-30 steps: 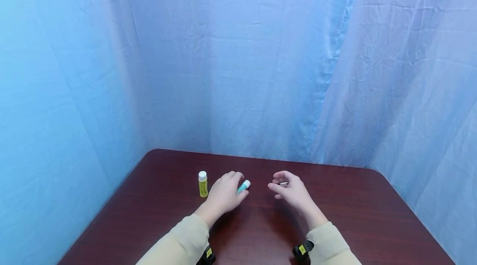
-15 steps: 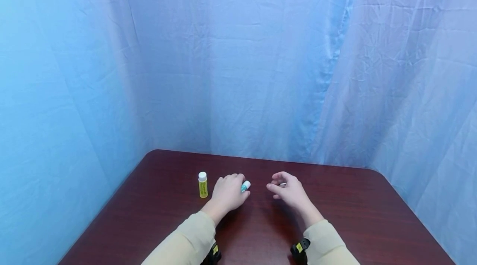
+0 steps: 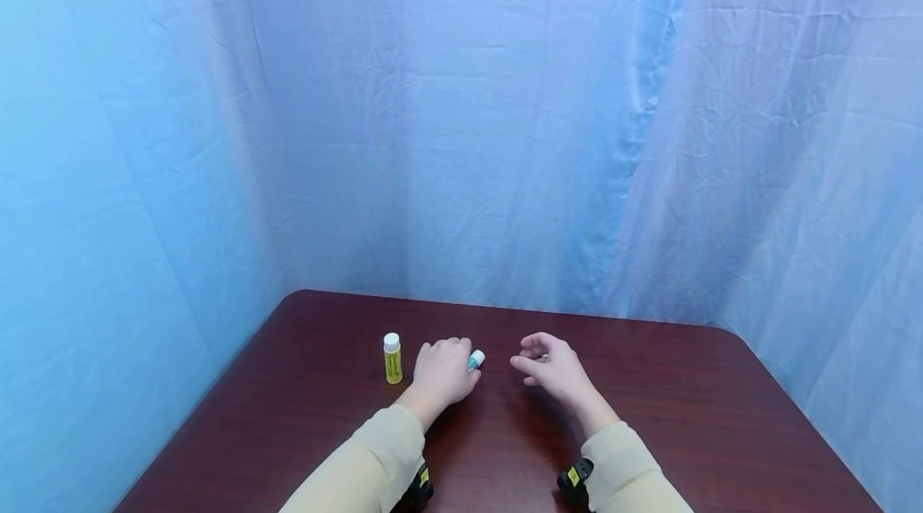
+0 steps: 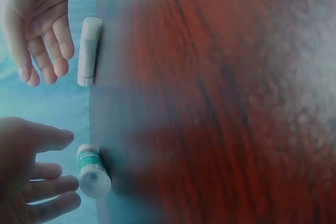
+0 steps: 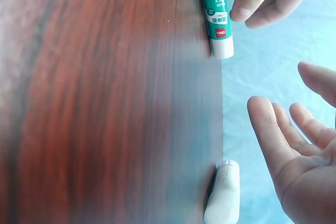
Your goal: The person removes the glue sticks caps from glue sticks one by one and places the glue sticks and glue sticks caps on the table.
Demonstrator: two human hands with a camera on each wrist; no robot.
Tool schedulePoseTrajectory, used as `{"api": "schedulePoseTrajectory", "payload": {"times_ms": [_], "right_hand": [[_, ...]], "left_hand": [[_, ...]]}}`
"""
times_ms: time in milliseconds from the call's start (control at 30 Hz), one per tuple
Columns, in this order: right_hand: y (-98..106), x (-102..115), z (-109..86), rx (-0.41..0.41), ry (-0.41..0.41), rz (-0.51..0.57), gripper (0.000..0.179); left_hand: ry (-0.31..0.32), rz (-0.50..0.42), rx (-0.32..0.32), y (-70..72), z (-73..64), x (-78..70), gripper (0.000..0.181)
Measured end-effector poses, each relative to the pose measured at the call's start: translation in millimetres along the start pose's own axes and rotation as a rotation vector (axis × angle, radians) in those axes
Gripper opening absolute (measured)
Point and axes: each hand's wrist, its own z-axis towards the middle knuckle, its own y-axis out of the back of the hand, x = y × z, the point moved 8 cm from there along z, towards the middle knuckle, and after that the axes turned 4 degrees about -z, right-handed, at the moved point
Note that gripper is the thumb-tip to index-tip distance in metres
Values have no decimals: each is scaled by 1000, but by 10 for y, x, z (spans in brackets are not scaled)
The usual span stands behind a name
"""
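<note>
My left hand (image 3: 443,373) is over the table, fingers relaxed beside a green-and-white glue stick (image 3: 475,361). In the right wrist view its thumb and fingers come close to the label of that glue stick (image 5: 216,17). To the right, my right hand (image 3: 554,371) hovers with loosely bent fingers and holds nothing. Near it lies a white tube-like thing (image 5: 224,195), mostly hidden behind the fingers in the head view; the left wrist view shows this white tube (image 4: 89,53) along its length. Left of my left hand stands a yellow tube (image 3: 392,358) with a white cap.
The dark red-brown table (image 3: 324,433) has rounded far corners. Blue cloth (image 3: 469,136) hangs behind it and along both sides. Black wrist cameras (image 3: 574,481) sit under the beige sleeves (image 3: 623,461).
My left hand has moved slightly right, covering more of the glue stick in the head view. My right hand has drifted slightly left. The glue stick and yellow tube have stayed in place.
</note>
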Motion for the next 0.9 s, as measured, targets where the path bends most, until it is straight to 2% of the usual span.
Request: {"api": "schedulePoseTrajectory", "payload": {"times_ms": [233, 567, 900], "right_hand": [[-24, 12, 13, 11, -5, -13, 33], [-42, 22, -5, 12, -3, -19, 35], [-48, 46, -28, 6, -8, -15, 34]], "left_hand": [[18, 20, 42, -77, 54, -2, 32], [43, 31, 54, -85, 87, -10, 21], [80, 27, 87, -148, 89, 38, 19]]}}
